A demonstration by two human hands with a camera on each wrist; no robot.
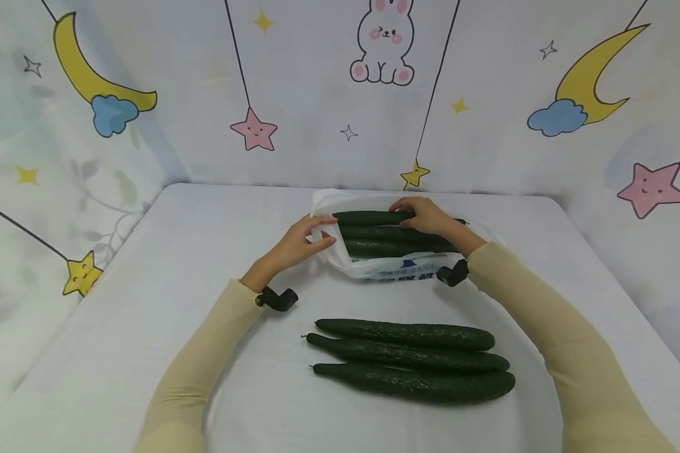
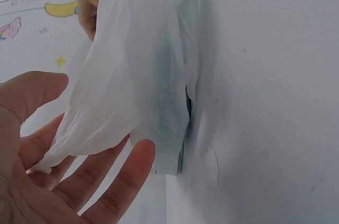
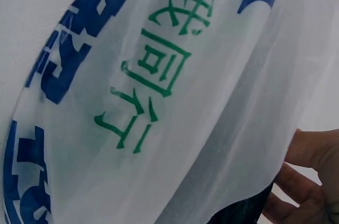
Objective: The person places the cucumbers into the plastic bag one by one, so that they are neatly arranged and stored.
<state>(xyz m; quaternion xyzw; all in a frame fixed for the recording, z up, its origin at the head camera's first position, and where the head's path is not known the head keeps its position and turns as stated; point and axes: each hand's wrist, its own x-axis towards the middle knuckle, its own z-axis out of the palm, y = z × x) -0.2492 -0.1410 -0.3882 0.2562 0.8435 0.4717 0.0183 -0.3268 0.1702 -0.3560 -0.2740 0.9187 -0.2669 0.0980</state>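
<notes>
A white plastic bag (image 1: 402,267) with blue and green print lies on its side, its mouth toward the left hand. My left hand (image 1: 300,242) is at that mouth, thumb and fingers spread. In the left wrist view the thin plastic (image 2: 106,97) runs between the thumb and the fairly straight fingers. My right hand (image 1: 427,216) reaches over the bag and grips the farthest cucumber (image 1: 371,218) in it from above. Two more cucumbers lie in front of that one, the nearest (image 1: 379,248) by the printed side. Plastic partly covers the right hand's fingers (image 3: 299,181) in the right wrist view.
Three long green cucumbers lie side by side on the white tabletop (image 1: 249,390), nearer than the bag: a far one (image 1: 405,333), a middle one (image 1: 408,354) and a near one (image 1: 413,382). A patterned cloth wall (image 1: 317,75) borders the table's back and sides.
</notes>
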